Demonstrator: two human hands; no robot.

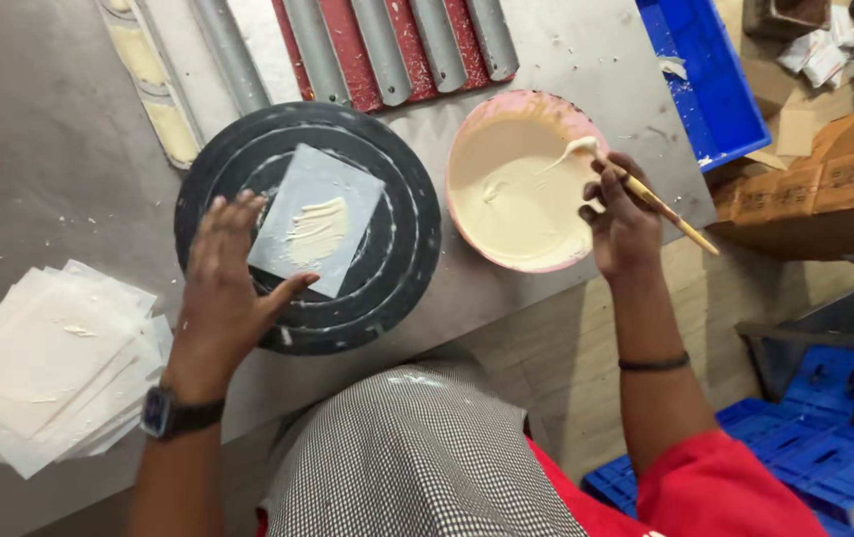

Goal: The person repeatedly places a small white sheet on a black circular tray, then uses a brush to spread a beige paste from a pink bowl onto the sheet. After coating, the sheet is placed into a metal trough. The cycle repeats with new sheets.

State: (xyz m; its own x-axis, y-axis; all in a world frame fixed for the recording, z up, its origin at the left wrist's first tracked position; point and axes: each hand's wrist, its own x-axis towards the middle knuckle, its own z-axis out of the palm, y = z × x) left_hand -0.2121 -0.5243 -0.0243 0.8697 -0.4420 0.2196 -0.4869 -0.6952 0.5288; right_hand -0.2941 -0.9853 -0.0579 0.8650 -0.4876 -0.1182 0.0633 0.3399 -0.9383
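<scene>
Checked apron (427, 457), left hand (223, 288) spread flat on pasted sheet (316, 219), right hand (621, 224) pinching wooden brush (636, 189) over creamy bowl (521, 189)

Two bare forearms in view. Left hand (223, 288): dark wristwatch (161, 413) with square bluish face, dark strap, worn at wrist. Right hand (623, 224): thin dark band (654, 364) sat partway up forearm. Red garment (715, 492) covered body at lower right. Fine black-and-white checked apron (417, 457) lay over front, small pale smear near top edge.
</scene>
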